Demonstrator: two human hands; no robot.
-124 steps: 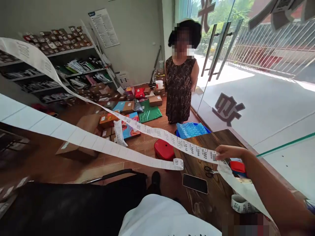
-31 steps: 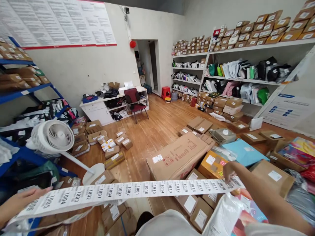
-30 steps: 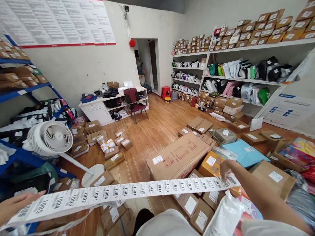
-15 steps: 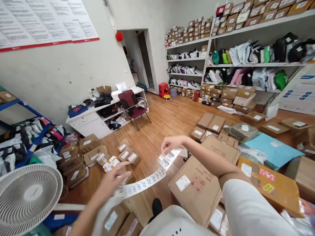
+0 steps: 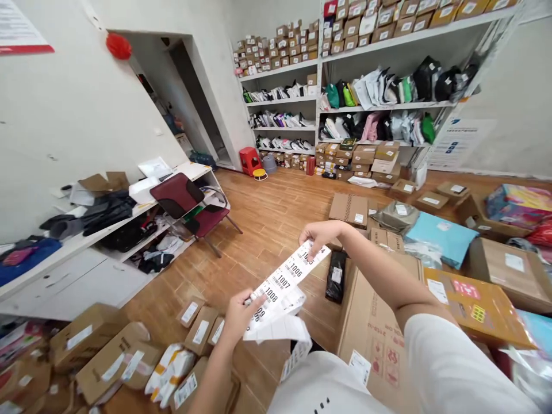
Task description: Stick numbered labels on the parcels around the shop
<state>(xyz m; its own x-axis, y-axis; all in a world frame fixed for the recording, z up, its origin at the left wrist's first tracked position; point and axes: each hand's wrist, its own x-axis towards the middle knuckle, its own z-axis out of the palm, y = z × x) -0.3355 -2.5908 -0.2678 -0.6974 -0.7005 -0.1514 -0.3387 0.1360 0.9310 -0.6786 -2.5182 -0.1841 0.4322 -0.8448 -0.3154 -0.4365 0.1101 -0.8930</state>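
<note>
I hold the label strip (image 5: 284, 277) slanting seven-thirty to one-thirty, left hand (image 5: 240, 315) grasping it low, right hand (image 5: 322, 232) pinching above.

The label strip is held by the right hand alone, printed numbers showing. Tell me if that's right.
Wrong on one point: in the head view, the left hand grips the label strip too, along with the right hand. The rest is right.

White shirt (image 5: 319, 382), short loose sleeve (image 5: 457, 359), small black markings (image 5: 321, 405)
</note>
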